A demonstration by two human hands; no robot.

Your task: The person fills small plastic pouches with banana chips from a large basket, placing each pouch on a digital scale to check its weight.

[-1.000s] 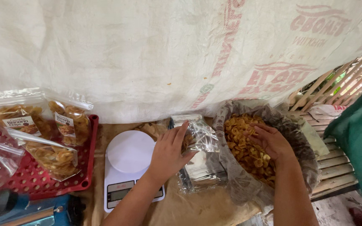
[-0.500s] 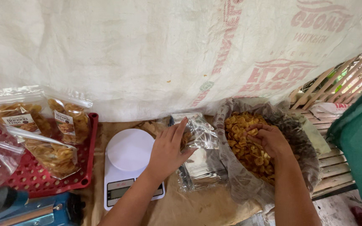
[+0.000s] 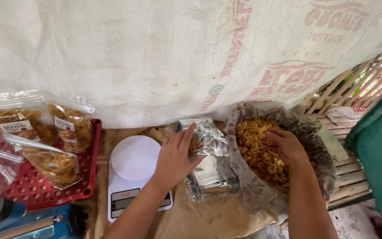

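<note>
The left hand (image 3: 175,157) pinches the mouth of a small clear pouch (image 3: 206,140), held up just beside the big bag of yellow chips (image 3: 261,148), above a stack of empty pouches (image 3: 211,179) on the desk (image 3: 208,219). The right hand (image 3: 286,146) curls into the chips, fingers cupped on a scoop. To fill cleanly, keep the pouch mouth wide and close to the bag's rim, and tip the handful in low. Whether the pouch already holds chips is hard to tell through the glare. The white scale (image 3: 134,175) display is partly hidden by the forearm.
</note>
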